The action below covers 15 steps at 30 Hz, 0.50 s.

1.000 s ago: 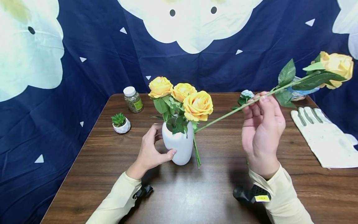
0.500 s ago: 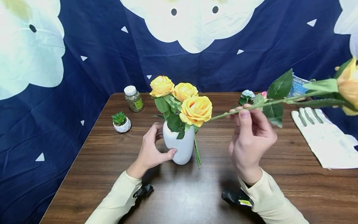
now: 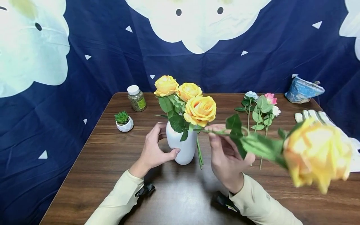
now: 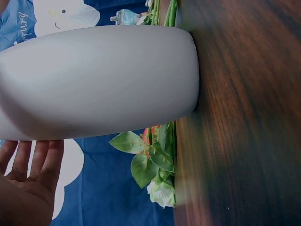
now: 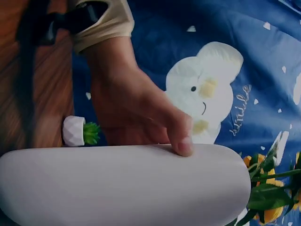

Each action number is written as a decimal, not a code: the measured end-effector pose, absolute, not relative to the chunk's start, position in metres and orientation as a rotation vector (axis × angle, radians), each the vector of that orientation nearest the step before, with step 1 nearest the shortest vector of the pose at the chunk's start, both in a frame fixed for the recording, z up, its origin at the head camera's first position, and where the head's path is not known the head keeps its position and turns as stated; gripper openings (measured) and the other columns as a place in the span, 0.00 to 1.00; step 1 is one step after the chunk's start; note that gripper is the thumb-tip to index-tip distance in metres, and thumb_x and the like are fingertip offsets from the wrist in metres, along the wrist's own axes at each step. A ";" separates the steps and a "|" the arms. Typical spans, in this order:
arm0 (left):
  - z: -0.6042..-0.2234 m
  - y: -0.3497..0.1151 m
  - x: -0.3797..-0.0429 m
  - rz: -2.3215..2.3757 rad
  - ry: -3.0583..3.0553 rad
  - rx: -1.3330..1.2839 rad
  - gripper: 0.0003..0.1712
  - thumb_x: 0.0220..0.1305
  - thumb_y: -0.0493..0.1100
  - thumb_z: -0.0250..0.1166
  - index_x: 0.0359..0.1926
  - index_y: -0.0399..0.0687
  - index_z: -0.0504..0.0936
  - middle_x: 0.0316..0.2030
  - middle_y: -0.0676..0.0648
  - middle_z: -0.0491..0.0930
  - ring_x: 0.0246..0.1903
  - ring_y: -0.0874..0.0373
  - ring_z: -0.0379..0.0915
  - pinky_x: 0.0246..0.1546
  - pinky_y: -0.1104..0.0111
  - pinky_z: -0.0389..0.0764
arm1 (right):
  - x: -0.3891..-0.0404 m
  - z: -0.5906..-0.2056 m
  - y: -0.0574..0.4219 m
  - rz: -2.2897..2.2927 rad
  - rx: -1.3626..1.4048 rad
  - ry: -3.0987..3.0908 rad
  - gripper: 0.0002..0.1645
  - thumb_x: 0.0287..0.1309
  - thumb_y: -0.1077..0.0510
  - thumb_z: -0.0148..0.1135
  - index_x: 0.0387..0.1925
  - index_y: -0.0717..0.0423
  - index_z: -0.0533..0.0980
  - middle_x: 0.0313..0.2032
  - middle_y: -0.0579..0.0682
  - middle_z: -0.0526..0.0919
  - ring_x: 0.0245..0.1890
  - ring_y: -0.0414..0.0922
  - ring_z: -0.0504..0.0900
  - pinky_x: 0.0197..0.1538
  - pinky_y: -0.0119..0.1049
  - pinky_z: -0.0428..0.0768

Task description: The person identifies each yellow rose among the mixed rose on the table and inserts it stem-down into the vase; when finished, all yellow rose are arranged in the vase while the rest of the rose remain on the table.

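Note:
In the head view my left hand [image 3: 157, 153] grips the left side of a white vase [image 3: 184, 148], its thumb across the front. The right wrist view shows that thumb pressed on the vase [image 5: 127, 183]. Three yellow roses [image 3: 200, 109] rise over the vase's rim. My right hand [image 3: 227, 156] pinches the stem of another yellow rose [image 3: 316, 153], whose blurred bloom points toward the camera at lower right. The lower end of its stem lies close to the vase's rim, partly hidden by fingers and blooms. Green stems [image 3: 199, 153] show beside the vase's right side.
Pink, white and blue flowers [image 3: 261, 109] lie on the table at back right. A blue bag [image 3: 303, 90] stands behind a white glove [image 3: 312, 115]. At left are a potted succulent [image 3: 123, 122] and a jar with a white lid [image 3: 137, 98].
My right hand has moved left and down toward the vase. The rose's bloom has swung down toward the camera, uncovering the flowers behind. My left hand stays on the vase.

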State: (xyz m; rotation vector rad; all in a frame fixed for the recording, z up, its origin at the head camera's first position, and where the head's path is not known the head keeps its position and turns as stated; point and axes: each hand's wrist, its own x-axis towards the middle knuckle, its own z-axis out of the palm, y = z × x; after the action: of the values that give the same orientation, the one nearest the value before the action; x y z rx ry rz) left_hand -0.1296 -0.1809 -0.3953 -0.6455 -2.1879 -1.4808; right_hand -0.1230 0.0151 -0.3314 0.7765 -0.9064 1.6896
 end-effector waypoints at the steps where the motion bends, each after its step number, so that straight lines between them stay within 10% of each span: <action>1: -0.395 -0.181 -0.130 -1.483 -2.191 -0.645 0.38 0.40 0.41 0.77 0.56 0.33 0.75 0.47 0.40 0.82 0.44 0.57 0.83 0.46 0.70 0.86 | -0.122 -0.334 0.014 1.682 0.818 -0.901 0.12 0.57 0.72 0.70 0.34 0.83 0.77 0.35 0.63 0.88 0.39 0.52 0.90 0.46 0.43 0.89; 8: -0.397 -0.178 -0.130 -1.480 -2.196 -0.656 0.37 0.41 0.41 0.77 0.55 0.33 0.75 0.47 0.39 0.82 0.44 0.55 0.83 0.47 0.68 0.87 | -0.122 -0.331 0.013 1.651 0.973 -1.231 0.11 0.62 0.71 0.66 0.40 0.80 0.78 0.41 0.57 0.88 0.43 0.47 0.88 0.51 0.39 0.87; 15: -0.394 -0.180 -0.128 -1.459 -2.208 -0.634 0.38 0.41 0.42 0.76 0.55 0.31 0.74 0.48 0.38 0.81 0.43 0.52 0.84 0.45 0.69 0.87 | -0.150 -0.313 0.017 1.228 0.899 -1.633 0.01 0.51 0.71 0.70 0.27 0.66 0.84 0.25 0.56 0.87 0.23 0.49 0.85 0.28 0.38 0.82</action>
State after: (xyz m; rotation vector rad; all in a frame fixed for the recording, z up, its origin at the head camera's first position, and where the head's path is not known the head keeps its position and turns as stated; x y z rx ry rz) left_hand -0.1282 -0.1801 -0.3945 -0.6341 -2.2081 -1.4589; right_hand -0.1497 0.0175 -0.3132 0.8988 -1.6333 1.2282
